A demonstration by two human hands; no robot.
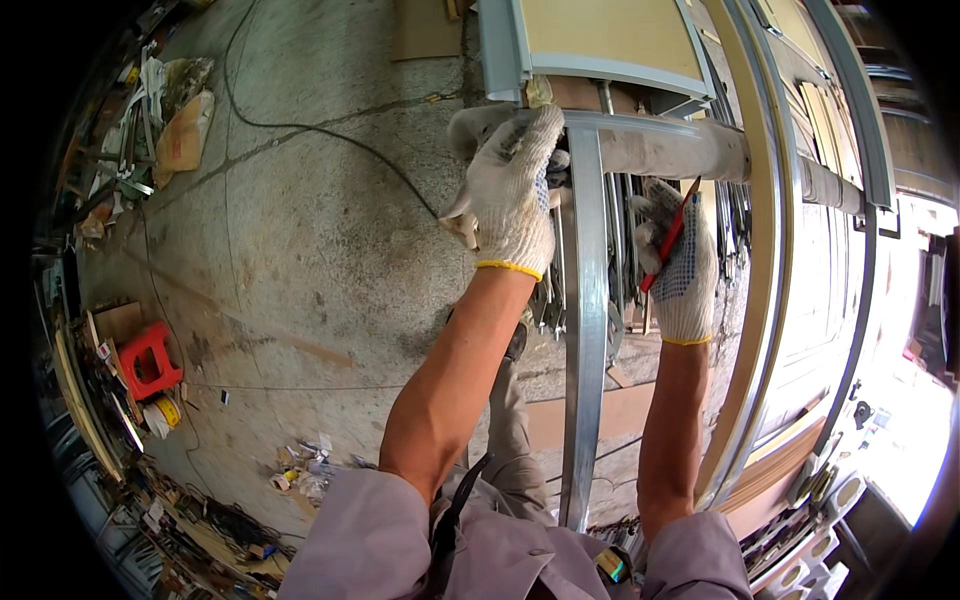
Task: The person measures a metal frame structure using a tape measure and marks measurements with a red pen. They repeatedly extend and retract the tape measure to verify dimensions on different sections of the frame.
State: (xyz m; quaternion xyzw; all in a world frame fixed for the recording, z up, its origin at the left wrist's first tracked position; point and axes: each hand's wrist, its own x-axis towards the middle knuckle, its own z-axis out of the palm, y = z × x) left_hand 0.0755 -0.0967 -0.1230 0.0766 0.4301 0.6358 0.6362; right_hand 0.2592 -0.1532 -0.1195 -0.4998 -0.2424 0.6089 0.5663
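My left hand (pixel 512 185), in a white knit glove with a yellow cuff, is closed at the far end of a long silvery metal channel (pixel 587 330). Its fingertips are partly hidden there. The channel runs from my body out to a grey wrapped crossbar (pixel 715 150), whose top carries a thin metal strip. To the right of the channel, my gloved right hand (pixel 688 265) grips a red pencil (pixel 668 240), its dark point directed away from me toward the crossbar.
Beyond the crossbar stands a cream panel with a grey frame (pixel 610 30). Long cream and metal profiles (pixel 765 200) run along my right. Thin rods lie beneath the crossbar. A black cable (pixel 350 140) crosses the concrete floor; a red plastic stool (pixel 150 360) stands among scraps at left.
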